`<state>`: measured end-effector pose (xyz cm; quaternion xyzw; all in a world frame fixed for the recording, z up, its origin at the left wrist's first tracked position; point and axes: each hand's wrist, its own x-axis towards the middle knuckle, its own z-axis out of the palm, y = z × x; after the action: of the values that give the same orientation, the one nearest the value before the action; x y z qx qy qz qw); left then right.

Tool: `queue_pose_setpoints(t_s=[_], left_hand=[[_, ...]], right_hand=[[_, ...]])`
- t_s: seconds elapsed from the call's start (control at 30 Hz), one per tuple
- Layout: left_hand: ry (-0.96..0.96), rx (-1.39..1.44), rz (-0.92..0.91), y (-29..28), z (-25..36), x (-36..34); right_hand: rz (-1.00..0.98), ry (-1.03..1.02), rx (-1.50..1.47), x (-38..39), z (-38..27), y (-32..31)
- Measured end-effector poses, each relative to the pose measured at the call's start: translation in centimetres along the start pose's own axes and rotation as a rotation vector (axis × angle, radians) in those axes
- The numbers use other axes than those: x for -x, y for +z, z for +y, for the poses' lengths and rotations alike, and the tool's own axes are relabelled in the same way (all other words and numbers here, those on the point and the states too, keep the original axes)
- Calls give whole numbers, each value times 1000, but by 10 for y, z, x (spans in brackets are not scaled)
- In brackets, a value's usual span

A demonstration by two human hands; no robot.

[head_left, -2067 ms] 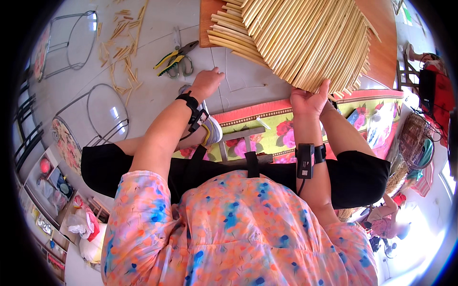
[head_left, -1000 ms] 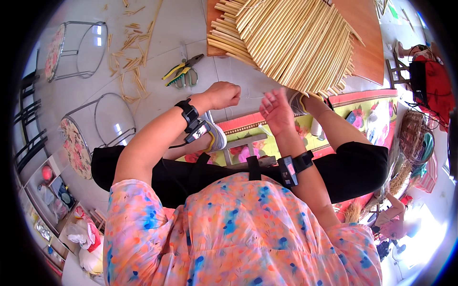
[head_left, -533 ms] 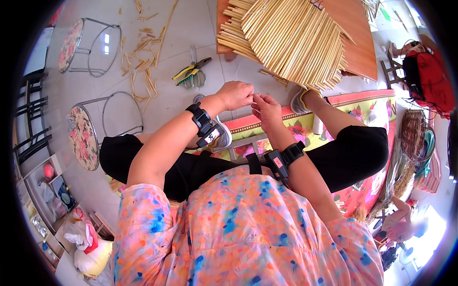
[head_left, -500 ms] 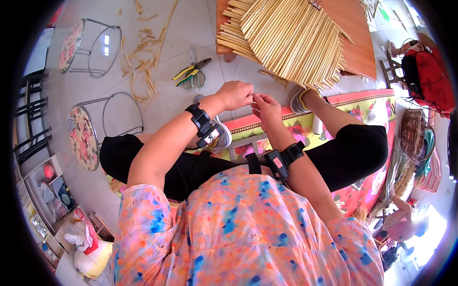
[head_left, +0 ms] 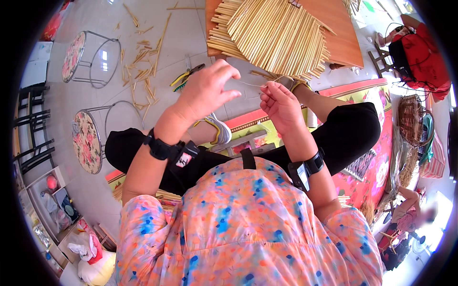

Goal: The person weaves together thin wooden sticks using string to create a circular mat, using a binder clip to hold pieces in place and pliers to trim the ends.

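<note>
A thin pale thread (head_left: 250, 84) stretches near both hands in front of me. My right hand (head_left: 281, 105) pinches it between thumb and fingertips, palm up. My left hand (head_left: 205, 90) is raised back-up, thumb apart from its bent fingers; whether the thread touches it I cannot tell. Beyond them, a mat of straight straw-coloured sticks (head_left: 272, 38) with uneven ends lies on an orange board (head_left: 346, 50). Yellow-handled pliers (head_left: 183, 76) are partly hidden behind my left hand. A white cylinder (head_left: 312, 119) stands by my right leg.
Cut stick pieces (head_left: 143, 74) litter the tiled floor. Two floral stools (head_left: 86, 140) lie tipped at left, beside shelving (head_left: 57, 209). A floral mat (head_left: 367, 181) spreads under me. Baskets (head_left: 410, 119), red bags (head_left: 420, 62) and another person (head_left: 408, 214) are at right.
My hands, together half a second ago, have parted: the left moved left and nearer, opening, while the right moved slightly up and right with the thread. Earlier my right hand left the stick mat.
</note>
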<state>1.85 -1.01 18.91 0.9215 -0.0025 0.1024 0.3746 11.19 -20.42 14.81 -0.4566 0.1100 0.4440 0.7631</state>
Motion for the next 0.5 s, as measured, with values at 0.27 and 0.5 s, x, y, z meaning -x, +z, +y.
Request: queue_pose_setpoints(t_s=[0.27,0.5], left_hand=[[34,169,110,29,41,-1],[-206,596,-29,28,55,-12]], right_hand=[[-63,-194,145,29,-6,3],[-115,-404,586,43,-2,4]])
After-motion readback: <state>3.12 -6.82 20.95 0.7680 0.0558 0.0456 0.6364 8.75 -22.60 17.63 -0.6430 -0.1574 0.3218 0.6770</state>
